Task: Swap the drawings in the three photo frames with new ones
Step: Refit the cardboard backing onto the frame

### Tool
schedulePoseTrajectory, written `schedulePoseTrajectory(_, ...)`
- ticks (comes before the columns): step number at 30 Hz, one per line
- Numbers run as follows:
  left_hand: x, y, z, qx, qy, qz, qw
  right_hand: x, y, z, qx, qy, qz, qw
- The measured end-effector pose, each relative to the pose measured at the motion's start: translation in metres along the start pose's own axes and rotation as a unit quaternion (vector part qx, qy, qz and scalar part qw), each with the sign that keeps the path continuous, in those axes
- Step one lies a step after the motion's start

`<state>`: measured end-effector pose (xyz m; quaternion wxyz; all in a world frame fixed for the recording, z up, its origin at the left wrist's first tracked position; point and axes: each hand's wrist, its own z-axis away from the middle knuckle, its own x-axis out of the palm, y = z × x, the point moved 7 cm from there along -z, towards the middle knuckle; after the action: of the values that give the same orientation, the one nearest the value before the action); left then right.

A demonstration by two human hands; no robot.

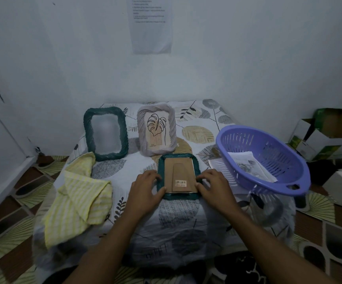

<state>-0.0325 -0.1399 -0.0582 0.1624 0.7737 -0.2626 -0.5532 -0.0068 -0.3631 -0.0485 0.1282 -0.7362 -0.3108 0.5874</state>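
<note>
Centre of the picture, flat and face down on the table — a teal frame, brown backing board uppermost, with the fold-out stand flat against it and a barcode sticker near the lower edge. Gripped from both sides. At the frame's left rim, the left hand, fingers curled over the rim and thumb on the board's lower left corner. At the right rim, the right hand, fingers bent, tips pressed against the board's right edge. Both forearms in from the bottom of the picture.

Just above, upright and leaning back: a lilac frame with a line drawing of a leaf inside. To its left, also upright, a second teal frame, contents blurred — impossible to tell what is inside.

Right of centre, a purple slotted basket with printed sheets in it. Partly under its left rim, just right of the face-down frame, another sheet. Left of centre, a crumpled yellow striped cloth, hanging over the table's edge. Top centre, a printed notice on the white wall, text too small to read. Far right, open cardboard boxes.
</note>
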Motion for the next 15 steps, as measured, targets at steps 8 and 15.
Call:
schedulePoseTrajectory(8,0.003,0.014,0.020,0.043,-0.004,-0.052,0.998,-0.003,-0.008,0.039,0.026,0.058,-0.008,0.998)
schedulePoseTrajectory(15,0.004,0.017,0.021,0.051,-0.012,-0.062,0.997,-0.001,-0.005,0.042,0.054,0.070,-0.071,0.994)
